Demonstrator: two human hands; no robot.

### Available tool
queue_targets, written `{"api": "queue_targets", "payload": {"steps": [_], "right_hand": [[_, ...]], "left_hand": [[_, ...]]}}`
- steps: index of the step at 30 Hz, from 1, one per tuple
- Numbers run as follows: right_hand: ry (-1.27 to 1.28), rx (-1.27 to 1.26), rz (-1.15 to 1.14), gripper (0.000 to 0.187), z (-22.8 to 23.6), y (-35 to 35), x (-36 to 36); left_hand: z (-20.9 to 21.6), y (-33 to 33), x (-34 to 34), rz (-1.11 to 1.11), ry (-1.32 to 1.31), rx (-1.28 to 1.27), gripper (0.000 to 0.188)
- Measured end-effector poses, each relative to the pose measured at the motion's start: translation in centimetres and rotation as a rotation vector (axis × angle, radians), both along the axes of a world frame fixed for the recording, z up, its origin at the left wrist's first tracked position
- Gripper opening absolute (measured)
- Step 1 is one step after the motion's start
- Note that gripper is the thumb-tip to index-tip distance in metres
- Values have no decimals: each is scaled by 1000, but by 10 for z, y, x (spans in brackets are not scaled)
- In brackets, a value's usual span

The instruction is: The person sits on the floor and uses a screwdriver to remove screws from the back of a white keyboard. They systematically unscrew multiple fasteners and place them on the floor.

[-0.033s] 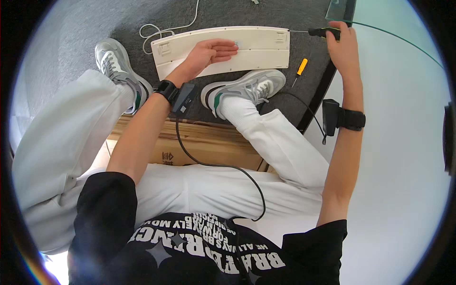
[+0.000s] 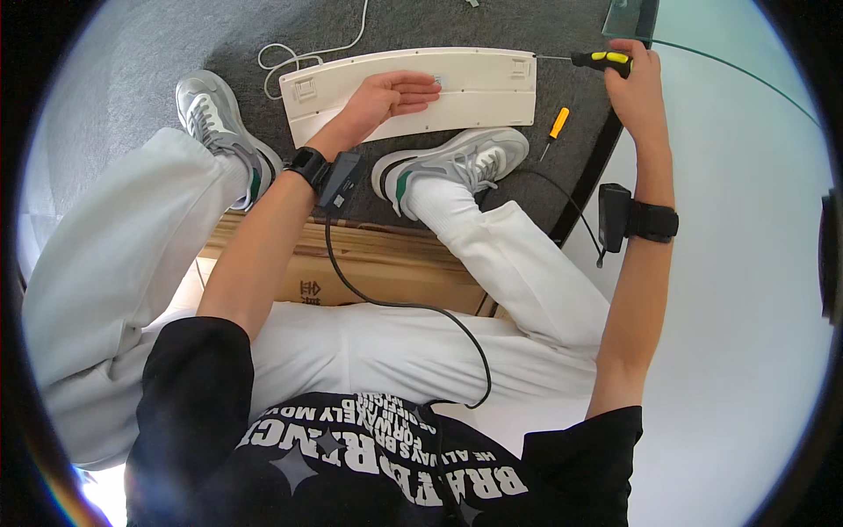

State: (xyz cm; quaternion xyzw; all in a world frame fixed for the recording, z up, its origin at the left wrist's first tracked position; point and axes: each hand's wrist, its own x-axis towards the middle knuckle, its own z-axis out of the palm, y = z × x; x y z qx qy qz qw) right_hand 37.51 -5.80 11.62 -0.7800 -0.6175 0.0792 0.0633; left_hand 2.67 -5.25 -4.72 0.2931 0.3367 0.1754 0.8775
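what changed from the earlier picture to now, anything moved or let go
The black screwdriver has turned in the right hand, so more yellow shows on its handle, and the right forearm has shifted very slightly rightward. Nothing was newly grasped or let go. Unchanged: the left hand on the white panel, and the small yellow screwdriver.

We see a dark grey, felt-textured surface (image 2: 527,25) with a black right-hand edge. On it we find a long, curved white plastic keyboard (image 2: 487,107), underside up, with a thin white cable (image 2: 363,22) looped past its left end. Right of the keyboard we spot a small yellow-handled screwdriver (image 2: 558,123). Two grey-and-white lace-up shoes (image 2: 492,158) rest there, one just beside the keyboard's near edge.
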Motion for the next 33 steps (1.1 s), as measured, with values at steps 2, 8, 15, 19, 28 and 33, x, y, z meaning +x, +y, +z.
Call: {"api": "queue_targets", "payload": {"steps": [2, 8, 15, 19, 28, 33], "right_hand": [[147, 25, 38, 40, -9, -4, 3], [99, -149, -309, 46, 0, -6, -7], [33, -132, -332, 44, 5, -11, -21], [-2, -131, -330, 43, 8, -19, -24], [78, -10, -367, 40, 40, -27, -40], [337, 56, -396, 37, 80, -36, -70]], "left_hand": [[0, 1, 1, -11, 6, -3, 55], [2, 1, 0, -15, 6, 0, 56], [3, 1, 0, -14, 14, 1, 55], [0, 1, 0, -8, 2, 2, 52], [-2, 1, 1, 18, 2, -37, 55], [6, 6, 3, 33, -25, -120, 49]]}}
